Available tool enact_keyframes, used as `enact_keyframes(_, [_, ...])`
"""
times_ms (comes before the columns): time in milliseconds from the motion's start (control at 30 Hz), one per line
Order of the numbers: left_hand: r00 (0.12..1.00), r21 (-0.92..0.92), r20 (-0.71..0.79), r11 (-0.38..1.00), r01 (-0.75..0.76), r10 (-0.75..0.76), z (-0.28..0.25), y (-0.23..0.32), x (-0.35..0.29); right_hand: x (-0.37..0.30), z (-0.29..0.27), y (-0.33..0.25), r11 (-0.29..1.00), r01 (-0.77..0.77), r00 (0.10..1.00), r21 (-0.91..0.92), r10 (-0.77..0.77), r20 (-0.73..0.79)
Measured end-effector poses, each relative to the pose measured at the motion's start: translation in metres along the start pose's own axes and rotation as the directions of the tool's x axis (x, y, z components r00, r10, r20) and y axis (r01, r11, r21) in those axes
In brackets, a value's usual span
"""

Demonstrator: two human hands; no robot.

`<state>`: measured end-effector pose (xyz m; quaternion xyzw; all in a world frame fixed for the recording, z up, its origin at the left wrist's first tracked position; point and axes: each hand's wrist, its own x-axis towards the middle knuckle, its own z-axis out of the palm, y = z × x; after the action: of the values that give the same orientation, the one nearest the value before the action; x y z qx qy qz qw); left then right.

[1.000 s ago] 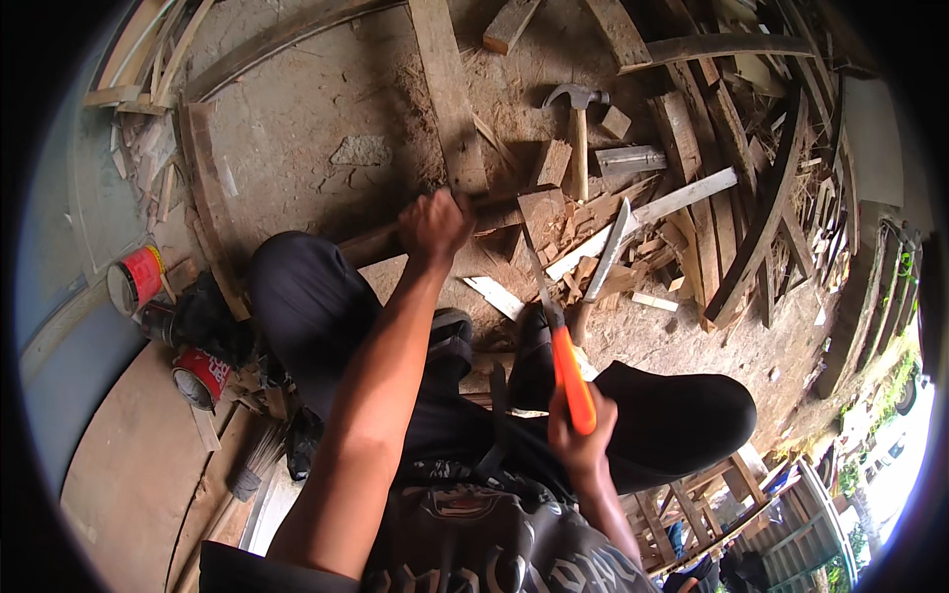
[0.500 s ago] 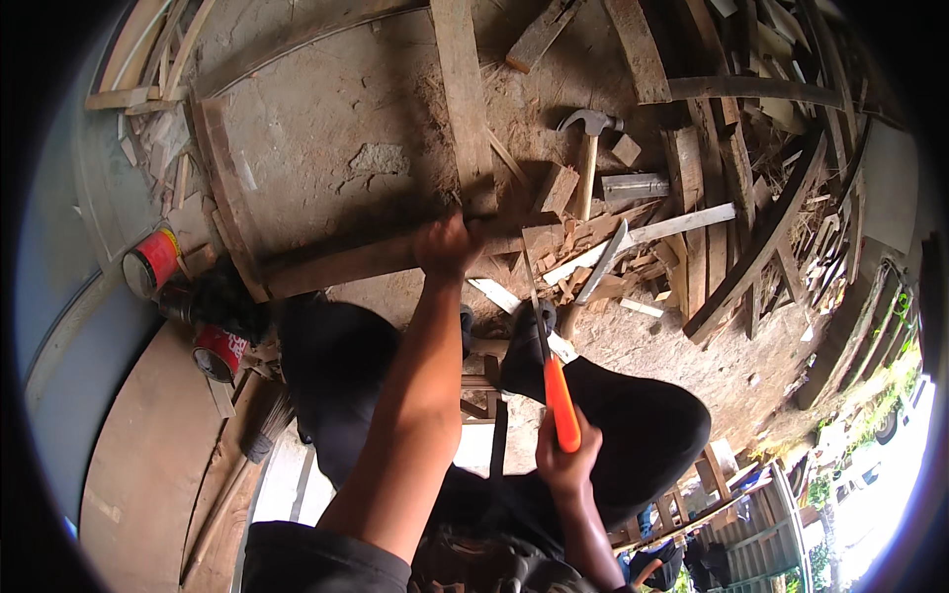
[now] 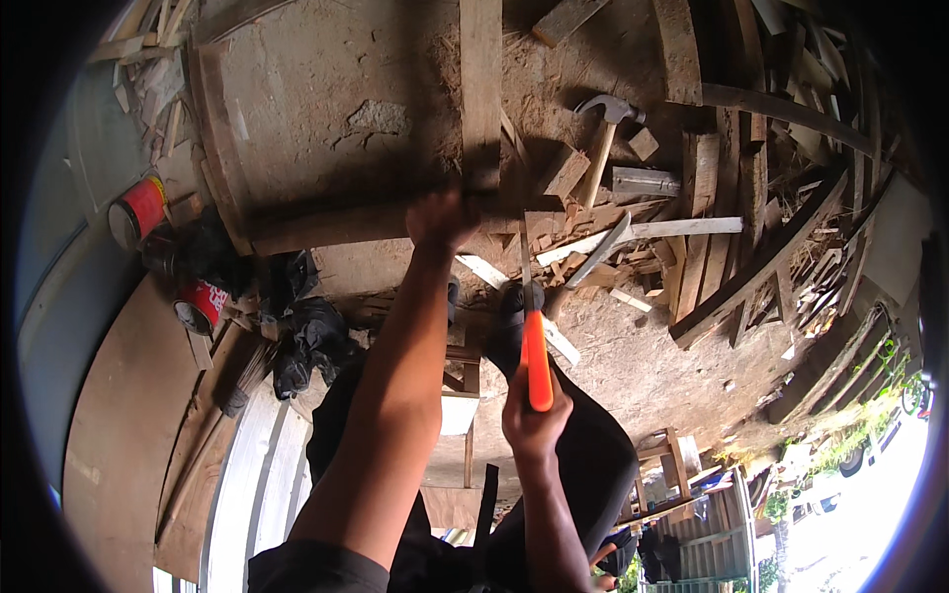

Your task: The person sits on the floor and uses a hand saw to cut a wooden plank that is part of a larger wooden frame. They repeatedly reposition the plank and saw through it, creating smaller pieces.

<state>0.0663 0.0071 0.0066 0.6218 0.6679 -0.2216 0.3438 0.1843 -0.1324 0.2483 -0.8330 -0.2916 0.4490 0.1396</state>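
Note:
My right hand (image 3: pixel 537 415) is closed round the orange handle of a handsaw (image 3: pixel 537 361). Its narrow blade points away from me, the tip end lying against a wooden beam (image 3: pixel 336 229) near the beam's right end. That dark beam runs crosswise in front of me. My left hand (image 3: pixel 440 217) grips it from above, to the left of the blade; its fingers are partly in shadow and blurred. Beyond the left hand, a paler plank (image 3: pixel 481 89) stretches away and meets the beam. Whether the blade has cut into the wood cannot be made out.
A claw hammer (image 3: pixel 605 124) lies beyond the beam, beside small wood blocks. Scrap boards (image 3: pixel 700 178) and offcuts are heaped at the right. Two red cans (image 3: pixel 143 208) and black plastic bags (image 3: pixel 311 336) sit at the left. My shoe (image 3: pixel 519 301) is under the saw.
The head view has shifted. The saw now points straighter ahead, and my right hand has moved a little left and forward. My left hand stays on the beam; my legs have shifted.

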Motion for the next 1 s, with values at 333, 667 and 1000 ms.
enact_keyframes(333, [1.0,0.024,0.013,1.0,0.012,-0.012,0.0,-0.001,0.01,0.028,0.014,0.008,0.982,0.133,0.99,0.131,-0.126,-0.06])
enact_keyframes(667, [0.992,0.011,-0.123,1.0,-0.024,0.025,0.008,-0.004,0.002,-0.001,0.024,0.04,0.972,0.203,0.972,0.115,-0.187,-0.14])
enact_keyframes(1000, [0.972,0.027,-0.213,0.995,-0.096,0.099,0.006,-0.003,0.001,-0.008,0.025,0.058,0.986,0.151,0.984,0.07,-0.144,-0.104])
